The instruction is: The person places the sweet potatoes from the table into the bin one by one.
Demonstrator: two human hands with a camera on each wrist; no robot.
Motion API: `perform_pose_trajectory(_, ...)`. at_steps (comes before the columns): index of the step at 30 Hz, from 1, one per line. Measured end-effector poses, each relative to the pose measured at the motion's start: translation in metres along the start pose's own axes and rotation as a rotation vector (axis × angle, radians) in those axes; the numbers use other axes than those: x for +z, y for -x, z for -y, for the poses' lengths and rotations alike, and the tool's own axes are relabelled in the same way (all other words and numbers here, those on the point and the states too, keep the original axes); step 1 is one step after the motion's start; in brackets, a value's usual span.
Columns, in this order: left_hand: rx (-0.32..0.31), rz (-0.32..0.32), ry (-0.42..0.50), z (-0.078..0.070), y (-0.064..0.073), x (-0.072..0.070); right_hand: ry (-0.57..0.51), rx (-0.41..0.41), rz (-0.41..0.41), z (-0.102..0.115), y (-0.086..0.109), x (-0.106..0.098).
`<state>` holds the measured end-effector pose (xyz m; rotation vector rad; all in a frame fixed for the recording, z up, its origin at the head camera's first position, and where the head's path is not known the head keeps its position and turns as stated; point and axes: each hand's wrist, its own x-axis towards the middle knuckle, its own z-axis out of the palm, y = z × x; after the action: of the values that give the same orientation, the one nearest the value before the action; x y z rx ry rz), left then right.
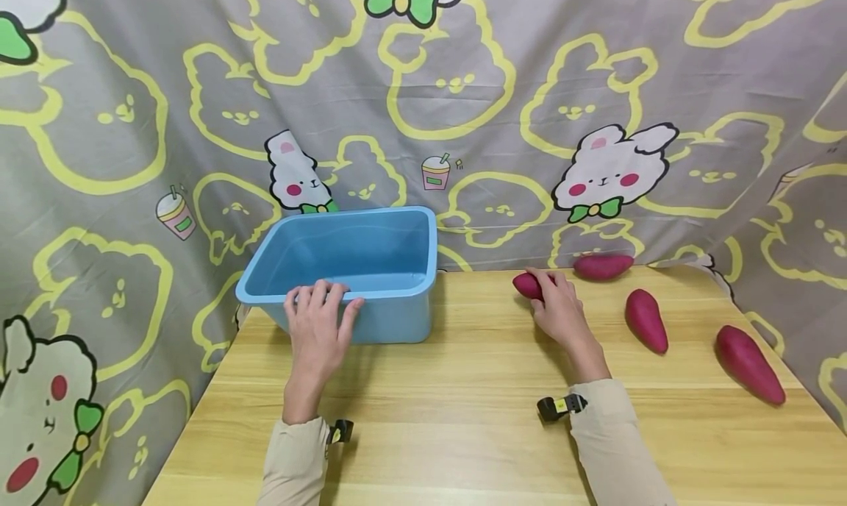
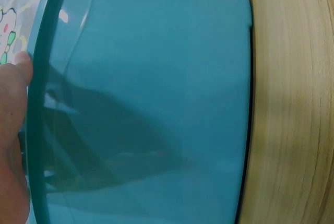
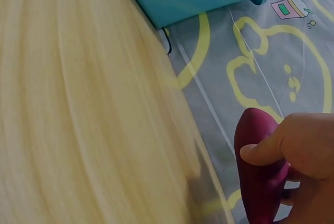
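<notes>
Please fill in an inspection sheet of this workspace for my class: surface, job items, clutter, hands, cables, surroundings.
Surface: wooden table, light, visible grain.
Job items: blue bin at the left, upright; held sweet potato; to its right, back sweet potato near the table's back edge, middle sweet potato and front sweet potato.
Clutter: nothing seen.
Hands: left hand grips the bin's near rim; right hand holds one sweet potato; whether that one touches the table is unclear. Black devices sit at the left wrist and right wrist.
Cables: nothing seen.
Surroundings: grey curtain with yellow outlines and white rabbits.
</notes>
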<state>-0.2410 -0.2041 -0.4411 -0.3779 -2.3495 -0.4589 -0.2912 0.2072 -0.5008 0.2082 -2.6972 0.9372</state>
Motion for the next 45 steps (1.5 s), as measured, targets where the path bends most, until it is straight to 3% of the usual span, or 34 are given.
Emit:
perform_pose_trajectory(14, 0.01, -0.011, -0.001, 0.0, -0.001, 0.0, -0.064, -0.066, -0.057, 0.004, -0.005, -0.003)
perform_pose_trajectory(27, 0.014, -0.012, -0.009, 0.001, -0.001, 0.001, -0.09, -0.117, -0.118, 0.021, -0.005, -0.016)
perform_pose_trajectory(45, 0.002, -0.01, -0.007, 0.001, 0.0, 0.001, -0.076, -0.107, -0.11, 0.037, -0.003, -0.03)
